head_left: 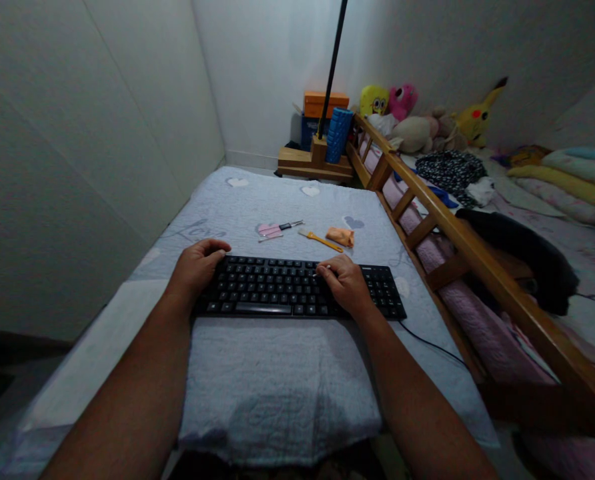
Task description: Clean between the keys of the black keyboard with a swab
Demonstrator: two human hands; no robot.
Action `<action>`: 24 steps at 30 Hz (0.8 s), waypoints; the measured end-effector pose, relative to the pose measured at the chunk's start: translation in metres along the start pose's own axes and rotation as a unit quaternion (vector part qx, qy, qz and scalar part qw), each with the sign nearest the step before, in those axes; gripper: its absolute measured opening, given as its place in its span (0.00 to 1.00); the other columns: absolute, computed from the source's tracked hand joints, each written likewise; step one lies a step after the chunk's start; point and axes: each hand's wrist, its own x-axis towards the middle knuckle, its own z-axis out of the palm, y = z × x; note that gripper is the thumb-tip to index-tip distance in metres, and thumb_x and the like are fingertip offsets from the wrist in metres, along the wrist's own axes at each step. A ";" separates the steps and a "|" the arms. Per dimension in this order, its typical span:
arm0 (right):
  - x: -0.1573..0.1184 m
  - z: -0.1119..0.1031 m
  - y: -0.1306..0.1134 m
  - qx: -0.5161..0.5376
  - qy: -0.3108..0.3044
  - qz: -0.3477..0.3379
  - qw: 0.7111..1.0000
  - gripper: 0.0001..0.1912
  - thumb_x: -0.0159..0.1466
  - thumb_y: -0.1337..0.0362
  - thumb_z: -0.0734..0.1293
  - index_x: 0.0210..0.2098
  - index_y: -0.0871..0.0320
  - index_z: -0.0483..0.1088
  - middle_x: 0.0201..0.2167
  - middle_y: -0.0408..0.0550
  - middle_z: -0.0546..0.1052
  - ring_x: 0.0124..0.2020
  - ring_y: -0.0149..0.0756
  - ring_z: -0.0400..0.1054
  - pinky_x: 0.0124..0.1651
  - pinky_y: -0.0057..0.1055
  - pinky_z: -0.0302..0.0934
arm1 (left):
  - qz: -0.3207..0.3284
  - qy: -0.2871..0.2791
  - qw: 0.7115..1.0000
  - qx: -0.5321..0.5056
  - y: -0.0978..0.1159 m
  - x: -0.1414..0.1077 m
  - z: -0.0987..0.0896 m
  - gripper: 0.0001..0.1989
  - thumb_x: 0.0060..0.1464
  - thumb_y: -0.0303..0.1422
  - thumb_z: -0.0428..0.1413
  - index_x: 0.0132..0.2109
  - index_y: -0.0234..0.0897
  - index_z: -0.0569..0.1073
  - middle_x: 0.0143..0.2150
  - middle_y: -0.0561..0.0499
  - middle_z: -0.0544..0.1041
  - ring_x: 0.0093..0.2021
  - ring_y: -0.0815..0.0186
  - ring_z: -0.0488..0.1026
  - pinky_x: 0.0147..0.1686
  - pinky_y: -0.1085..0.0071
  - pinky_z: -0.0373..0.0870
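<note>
A black keyboard (pixel 265 283) lies flat on a pale blue quilted cover. My left hand (pixel 195 267) grips its left end, thumb along the back corner and the other fingers partly hidden. Over the keys right of the middle, my right hand (pixel 345 283) is closed in a pinch on a thin white-tipped stick that looks like a cotton swab (pixel 328 268). Behind the keyboard lie a second cotton swab (pixel 270 238), a slim tool with a black grip (pixel 291 225), a small yellow-handled brush (pixel 323 241) and a crumpled orange cloth (pixel 340 236).
The keyboard's cable (pixel 435 345) runs off to the right. A wooden bed rail (pixel 442 213) borders the right side, with plush toys (pixel 412 133) and bedding beyond. At the back stand a blue foam roller (pixel 338 135) and an orange box (pixel 326 103). A pale wall rises on the left.
</note>
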 end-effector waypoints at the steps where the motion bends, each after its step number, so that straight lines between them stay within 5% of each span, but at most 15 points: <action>1: 0.000 0.000 0.000 0.002 -0.001 -0.004 1.000 0.11 0.67 0.65 0.65 0.32 0.55 0.77 0.33 0.49 0.81 0.39 0.42 0.72 0.49 0.40 0.63 | 0.000 0.000 1.000 -0.001 0.000 0.000 0.000 0.13 0.43 0.38 0.58 0.37 0.39 0.80 0.34 0.49 0.79 0.36 0.59 0.74 0.40 0.65 0.70; 24: 0.000 0.001 -0.002 0.003 0.002 -0.004 1.000 0.11 0.68 0.65 0.64 0.32 0.54 0.77 0.32 0.49 0.81 0.39 0.42 0.71 0.49 0.40 0.64 | 0.002 0.001 1.000 -0.003 0.001 -0.001 0.000 0.13 0.43 0.37 0.57 0.36 0.39 0.79 0.34 0.50 0.79 0.37 0.58 0.74 0.42 0.65 0.70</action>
